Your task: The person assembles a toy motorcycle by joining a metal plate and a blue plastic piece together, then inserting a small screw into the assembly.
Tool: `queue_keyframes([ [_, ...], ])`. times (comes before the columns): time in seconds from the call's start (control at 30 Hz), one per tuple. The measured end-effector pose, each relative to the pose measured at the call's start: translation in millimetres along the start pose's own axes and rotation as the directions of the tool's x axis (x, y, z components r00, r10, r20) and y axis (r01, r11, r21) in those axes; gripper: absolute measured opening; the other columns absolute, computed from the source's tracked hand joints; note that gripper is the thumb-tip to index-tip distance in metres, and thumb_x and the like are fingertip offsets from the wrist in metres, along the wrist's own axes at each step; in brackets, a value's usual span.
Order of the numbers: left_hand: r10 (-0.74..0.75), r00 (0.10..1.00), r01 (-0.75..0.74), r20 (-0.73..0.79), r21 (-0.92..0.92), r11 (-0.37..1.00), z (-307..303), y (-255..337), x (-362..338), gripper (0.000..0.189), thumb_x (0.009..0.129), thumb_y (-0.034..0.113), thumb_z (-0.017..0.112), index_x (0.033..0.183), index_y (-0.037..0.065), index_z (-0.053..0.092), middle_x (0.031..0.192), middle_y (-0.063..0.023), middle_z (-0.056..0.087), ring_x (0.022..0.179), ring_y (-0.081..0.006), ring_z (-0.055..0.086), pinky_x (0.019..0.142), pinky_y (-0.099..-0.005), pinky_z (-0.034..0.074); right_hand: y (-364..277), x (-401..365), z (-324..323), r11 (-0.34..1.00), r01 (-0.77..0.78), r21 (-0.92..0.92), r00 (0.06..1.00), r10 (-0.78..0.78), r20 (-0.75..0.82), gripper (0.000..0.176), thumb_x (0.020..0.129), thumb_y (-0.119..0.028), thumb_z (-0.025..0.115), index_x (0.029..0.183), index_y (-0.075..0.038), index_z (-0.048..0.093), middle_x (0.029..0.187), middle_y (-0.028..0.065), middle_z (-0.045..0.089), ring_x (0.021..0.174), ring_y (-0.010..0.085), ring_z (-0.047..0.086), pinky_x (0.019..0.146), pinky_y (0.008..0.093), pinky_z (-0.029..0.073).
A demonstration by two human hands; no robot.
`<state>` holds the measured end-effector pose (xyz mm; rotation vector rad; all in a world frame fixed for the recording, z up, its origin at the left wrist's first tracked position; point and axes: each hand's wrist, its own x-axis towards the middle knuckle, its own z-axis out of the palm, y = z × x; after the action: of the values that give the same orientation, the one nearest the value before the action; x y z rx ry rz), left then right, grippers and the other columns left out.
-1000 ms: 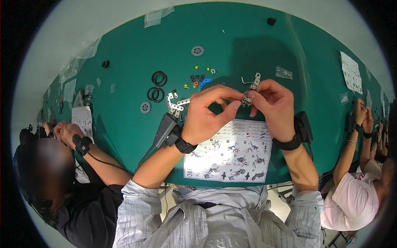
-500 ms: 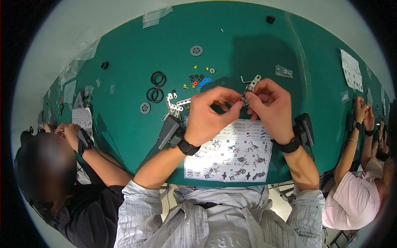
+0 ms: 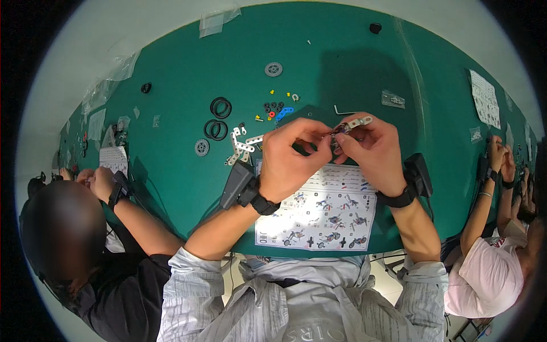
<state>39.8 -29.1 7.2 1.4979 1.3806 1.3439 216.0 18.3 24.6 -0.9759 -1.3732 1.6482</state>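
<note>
In the head view, caught both hands close together above the green table (image 3: 188, 68), just past the top edge of the printed sheet (image 3: 313, 219). Held the metal piece (image 3: 359, 122) right there between them! Wrapped the right hand (image 3: 373, 153) around it, thumb pressing in, leaving the perforated end poking out to the right. Narrowed the left hand (image 3: 288, 157) to a pinch on the opposite end; could not tell what tiny fitting lay under those fingertips. Gripped from two sides, presumably, to keep so small a thing steady, and apparently lifted off the table to give fingers room all round. Laid the printed sheet flat just below, probably for a quick glance at the drawings. Kept spares seemingly within reach: bent key (image 3: 336, 110) beyond the right hand, blue part (image 3: 284, 112), black rings (image 3: 221, 107) and pale strips (image 3: 245, 147) off the left.

And against half a second ago? Tipped the metal piece over, from steep to nearly level, swinging its free end rightward. Bared more of the bent key, too. Left black rings and printed sheet where they were.
</note>
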Motion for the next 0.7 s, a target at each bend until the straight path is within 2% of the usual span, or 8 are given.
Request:
queue_keyframes([
  [0.17,0.05,0.999,-0.051,0.015,0.08,0.996,-0.1,1.3,-0.3,0.019,0.083,-0.006,0.071,0.101,-0.001,0.074,0.081,-0.0081,0.074,0.07,-0.0087,0.068,0.064,-0.0233,0.054,2.3,0.3,-3.3,1.0,0.01,-0.02,1.0,-0.01,0.016,0.017,0.09,0.0,0.068,0.105,0.004,0.064,0.093,0.0085,0.07,0.078,0.0109,0.068,0.063,0.0243,0.06],
  [0.37,0.098,0.994,-0.092,-0.045,0.12,0.989,1.3,5.6,-1.2,0.017,0.084,-0.005,0.072,0.1,-0.001,0.074,0.083,-0.0102,0.074,0.072,-0.0122,0.071,0.062,-0.0249,0.056,3.0,0.6,-1.7,0.999,0.033,-0.005,0.999,-0.033,0.029,0.019,0.091,0.001,0.066,0.11,0.004,0.064,0.099,0.0082,0.069,0.084,0.01,0.068,0.064,0.0236,0.059],
  [0.47,0.087,0.995,-0.08,-0.052,0.12,0.99,1.9,6.8,-0.9,0.016,0.084,-0.004,0.073,0.1,-0.002,0.074,0.083,-0.0101,0.074,0.072,-0.0125,0.071,0.062,-0.0252,0.056,-0.7,0.6,0.2,0.999,0.034,-0.015,0.999,-0.034,0.031,0.021,0.091,0.001,0.065,0.113,0.003,0.064,0.1,0.008,0.069,0.087,0.0098,0.068,0.064,0.0233,0.059],
  [0.57,0.082,0.994,-0.073,-0.071,0.118,0.99,2.6,5.4,-0.6,0.014,0.081,0.001,0.075,0.094,0.0,0.072,0.081,-0.0128,0.073,0.07,-0.0204,0.074,0.06,-0.0288,0.059,-1.2,0.5,0.7,1.0,0.026,-0.01,0.999,-0.026,0.03,0.022,0.092,0.002,0.064,0.114,0.003,0.064,0.101,0.0079,0.069,0.087,0.0097,0.068,0.064,0.023,0.059],
  [0.7,0.048,0.998,-0.041,-0.05,0.133,0.99,0.9,5.1,-0.9,0.011,0.082,0.003,0.075,0.092,0.0,0.072,0.08,-0.013,0.072,0.068,-0.0214,0.073,0.058,-0.0295,0.057,0.2,0.4,1.1,1.0,0.027,0.004,0.999,-0.027,0.032,0.021,0.092,0.002,0.064,0.113,0.003,0.064,0.101,0.0076,0.07,0.085,0.0092,0.068,0.063,0.0225,0.058],
])
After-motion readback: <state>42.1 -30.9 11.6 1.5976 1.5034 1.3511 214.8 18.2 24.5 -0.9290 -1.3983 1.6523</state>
